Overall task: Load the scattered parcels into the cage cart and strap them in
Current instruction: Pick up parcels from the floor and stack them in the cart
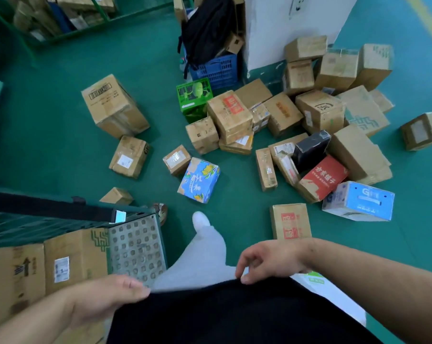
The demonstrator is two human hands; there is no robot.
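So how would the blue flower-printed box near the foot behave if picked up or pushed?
The blue flower-printed box looks like square-edged cardboard, so it would probably stay stiff. Its flat faces suggest it would slide on the green floor rather than roll. Its printed skin looks smooth, so possibly a bit slippery.

In the cage cart (135, 244) I count two brown parcels (76, 256). On the floor beyond the cage cart I make it roughly two dozen plain brown cartons (114, 105); they overlap too much for an exact figure. Among those, one each: green box (193, 99), flowered blue box (200, 180), black box (310, 150), red box (321, 178), blue-and-white box (358, 201). Farther from the cage cart: one blue crate (216, 68), one black backpack (207, 28), one second green cage (73, 33).
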